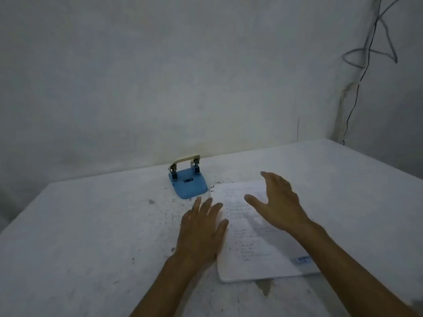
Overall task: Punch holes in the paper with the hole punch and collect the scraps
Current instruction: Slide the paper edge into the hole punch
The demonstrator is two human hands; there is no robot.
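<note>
A blue hole punch (188,180) with a pale metal lever stands on the white table (91,225), near the wall. A sheet of paper (249,243) with faint handwriting lies flat, just right of and in front of the punch. My left hand (201,232) rests palm down at the sheet's left edge, fingers spread, its fingertips close to the punch's front. My right hand (277,202) hovers over the upper part of the sheet, fingers apart, holding nothing. Small dark specks are scattered on the table around the punch and the sheet's top-left corner.
A grey wall rises right behind the table. Loose dark cables (366,56) hang down in the right corner. The table's right edge runs diagonally at the far right, its left edge at the far left.
</note>
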